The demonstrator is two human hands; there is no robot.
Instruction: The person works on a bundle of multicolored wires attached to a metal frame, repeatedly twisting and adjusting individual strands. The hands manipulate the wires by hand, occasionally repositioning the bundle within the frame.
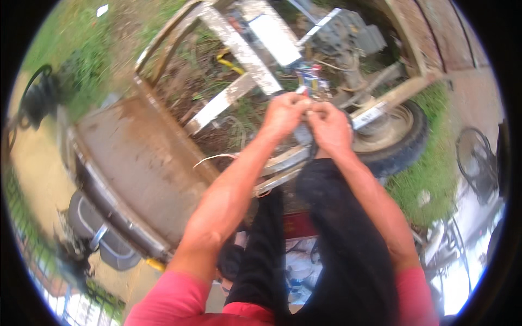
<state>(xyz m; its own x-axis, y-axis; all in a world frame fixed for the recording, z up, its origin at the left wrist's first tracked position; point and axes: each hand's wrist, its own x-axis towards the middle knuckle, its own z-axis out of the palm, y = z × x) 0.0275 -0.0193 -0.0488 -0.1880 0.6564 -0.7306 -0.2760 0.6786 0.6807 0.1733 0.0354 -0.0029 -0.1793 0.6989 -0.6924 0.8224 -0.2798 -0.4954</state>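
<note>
My left hand [288, 111] and my right hand [329, 125] meet above the rusty metal vehicle frame [269, 163], fingertips pinched around something small that I cannot make out. Just beyond them hangs a bundle of coloured wires [312, 79] by a white rectangular box [274, 38]. A pale wire [215, 156] curls out to the left under my left forearm. My bent right leg [321, 185] in black trousers is raised at the frame, just below my hands.
A grimy engine block [353, 38] and a wheel with a black tyre [405, 146] are at the right. A rusty floor panel [133, 152] fills the left, with a grey plastic piece [98, 233] beside it. Grass [76, 54] and cables [38, 95] lie around the frame.
</note>
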